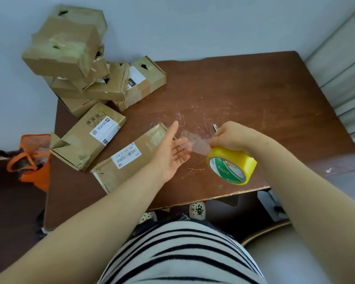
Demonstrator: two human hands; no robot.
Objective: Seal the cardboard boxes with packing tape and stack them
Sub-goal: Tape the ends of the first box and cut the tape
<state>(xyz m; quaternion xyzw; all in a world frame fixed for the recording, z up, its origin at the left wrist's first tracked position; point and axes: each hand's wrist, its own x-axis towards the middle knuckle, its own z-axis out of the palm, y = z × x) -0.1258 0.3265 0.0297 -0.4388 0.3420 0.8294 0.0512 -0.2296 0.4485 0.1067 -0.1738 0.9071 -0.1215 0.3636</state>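
— Where is the yellow tape roll [232,165] being held?

— It is being held by the right hand [232,136], above the near part of the brown table [264,95], a little right of the middle. The fingers are being curled into a fist over the roll. How exactly the roll is being gripped cannot be told, because the grip is being hidden by the hand itself. A small metal tip [215,127] is being shown at the far side of the fist.

— And the tape?

— A clear tape strip [196,144] is being stretched from the roll toward the left. Its free end is being touched by the fingers [182,149] of the left hand [175,152]. This hand is being held open, with the fingers straight.

— Where are the boxes being found?

— A labelled cardboard box [129,160] is being supported flat by the table, just left of the left hand, and is being partly covered in the view by that hand. A second cardboard box [88,136] is being supported beside it, further left, with one end flap open. A stack of cardboard boxes [76,58] is being carried by the far left corner, the upper ones tilted. An orange bag [35,160] is being seen left of the table.
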